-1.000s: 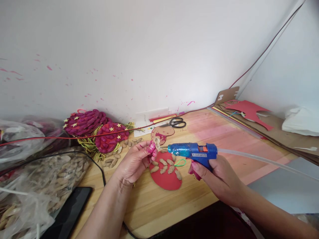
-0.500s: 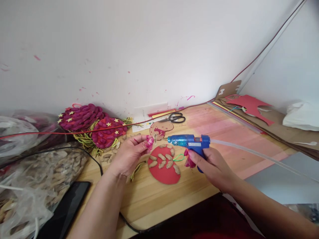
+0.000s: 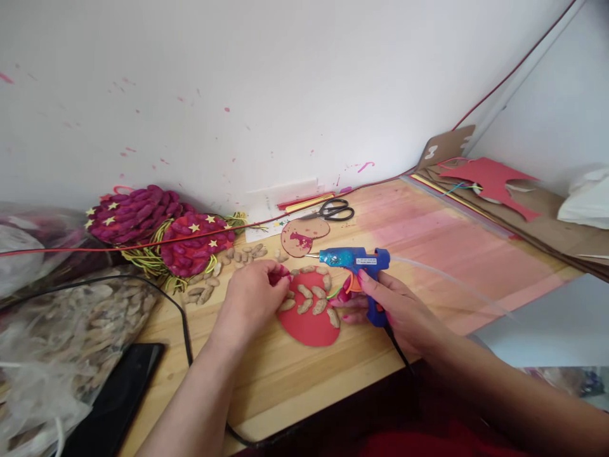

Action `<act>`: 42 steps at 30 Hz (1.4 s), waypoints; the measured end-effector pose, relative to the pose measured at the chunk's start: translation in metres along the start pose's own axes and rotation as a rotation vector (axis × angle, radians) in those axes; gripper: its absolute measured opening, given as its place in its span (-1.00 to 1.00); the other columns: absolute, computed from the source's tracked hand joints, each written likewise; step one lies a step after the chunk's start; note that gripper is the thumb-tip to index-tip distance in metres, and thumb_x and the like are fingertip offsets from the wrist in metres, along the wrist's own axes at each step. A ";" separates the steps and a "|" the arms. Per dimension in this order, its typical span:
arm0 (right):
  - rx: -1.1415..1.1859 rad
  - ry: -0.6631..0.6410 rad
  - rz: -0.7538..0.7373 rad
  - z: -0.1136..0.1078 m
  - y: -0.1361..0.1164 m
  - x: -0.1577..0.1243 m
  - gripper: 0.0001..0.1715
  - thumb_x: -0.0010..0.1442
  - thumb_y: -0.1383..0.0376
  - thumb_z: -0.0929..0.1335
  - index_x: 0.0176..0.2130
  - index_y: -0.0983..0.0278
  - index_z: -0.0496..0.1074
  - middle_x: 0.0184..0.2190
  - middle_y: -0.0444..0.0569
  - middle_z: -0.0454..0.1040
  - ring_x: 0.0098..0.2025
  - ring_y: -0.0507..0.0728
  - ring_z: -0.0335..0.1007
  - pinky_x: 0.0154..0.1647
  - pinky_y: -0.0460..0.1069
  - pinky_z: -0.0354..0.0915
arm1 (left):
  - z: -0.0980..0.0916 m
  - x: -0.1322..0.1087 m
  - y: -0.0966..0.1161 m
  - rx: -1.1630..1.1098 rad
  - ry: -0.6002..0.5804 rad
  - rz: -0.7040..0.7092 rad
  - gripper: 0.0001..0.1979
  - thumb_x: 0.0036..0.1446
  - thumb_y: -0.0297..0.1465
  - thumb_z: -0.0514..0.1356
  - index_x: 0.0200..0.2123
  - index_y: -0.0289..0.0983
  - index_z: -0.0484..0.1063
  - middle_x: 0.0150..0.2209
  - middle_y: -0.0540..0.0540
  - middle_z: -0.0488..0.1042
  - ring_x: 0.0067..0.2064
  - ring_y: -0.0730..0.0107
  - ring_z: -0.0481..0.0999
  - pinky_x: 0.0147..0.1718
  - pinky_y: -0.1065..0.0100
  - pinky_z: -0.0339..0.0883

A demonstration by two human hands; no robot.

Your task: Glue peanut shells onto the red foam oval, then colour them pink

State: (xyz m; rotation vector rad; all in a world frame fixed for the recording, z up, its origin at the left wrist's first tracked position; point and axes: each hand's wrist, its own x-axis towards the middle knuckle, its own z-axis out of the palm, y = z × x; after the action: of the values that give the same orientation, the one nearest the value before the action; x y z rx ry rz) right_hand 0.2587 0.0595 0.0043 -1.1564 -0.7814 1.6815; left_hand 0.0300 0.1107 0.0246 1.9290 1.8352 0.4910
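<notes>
A red paper disc [image 3: 309,325] lies on the wooden table [image 3: 333,362] with several peanut shells [image 3: 311,298] stuck on it and a green loop at its right edge. My left hand [image 3: 252,298] rests at the disc's upper left edge, its fingers pinched together and pressing down there; what they hold is hidden. My right hand [image 3: 390,304] grips a blue hot glue gun [image 3: 356,263], its nozzle pointing left above the disc and a clear glue stick trailing out to the right.
Loose peanut shells [image 3: 228,263] and two purple shell ornaments with gold stars [image 3: 157,231] lie at the back left. Black scissors [image 3: 333,210] and a paint-stained cardboard disc [image 3: 302,236] sit near the wall. Plastic bags of shells [image 3: 71,324], a black phone [image 3: 114,393] and cables are on the left, and red paper scraps [image 3: 495,181] far right.
My left hand came down from in front of the glue nozzle, where it held up a shell, to the disc's upper left edge. The glue gun dropped a little lower.
</notes>
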 end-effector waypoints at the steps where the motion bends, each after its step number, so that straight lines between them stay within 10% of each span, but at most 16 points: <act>1: 0.012 -0.007 0.014 0.000 0.000 0.000 -0.64 0.18 0.09 0.47 -0.12 0.25 0.46 -0.15 0.06 0.65 -0.26 0.17 0.66 -0.41 -0.06 0.54 | 0.002 0.000 0.000 0.029 0.002 -0.002 -0.84 0.07 -0.36 0.19 -0.33 -0.17 0.59 -0.38 -0.02 0.62 -0.34 0.30 0.54 -0.34 0.32 0.22; 19: 0.212 -0.047 0.049 -0.002 -0.006 0.005 -0.63 0.11 0.06 0.52 -0.19 0.25 0.52 -0.23 0.04 0.65 -0.19 0.21 0.65 -0.30 0.02 0.58 | 0.015 -0.004 0.008 0.223 0.076 0.217 -0.88 0.18 -0.40 0.19 -0.30 -0.24 0.54 -0.32 -0.09 0.53 -0.28 0.27 0.50 -0.27 0.28 0.26; 42: 0.221 -0.040 0.098 0.001 0.001 0.011 -0.52 0.04 0.06 0.56 -0.12 0.25 0.53 -0.15 0.07 0.65 -0.10 0.23 0.62 -0.17 0.08 0.58 | 0.018 -0.002 0.016 0.354 0.003 0.155 -0.86 0.24 -0.41 0.15 -0.28 -0.24 0.52 -0.29 -0.10 0.49 -0.26 0.24 0.48 -0.26 0.27 0.25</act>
State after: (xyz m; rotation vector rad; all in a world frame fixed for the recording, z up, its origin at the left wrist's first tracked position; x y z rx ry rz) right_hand 0.2563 0.0690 0.0002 -1.0236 -0.5543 1.8261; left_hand 0.0528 0.1069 0.0182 2.3153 1.8828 0.2255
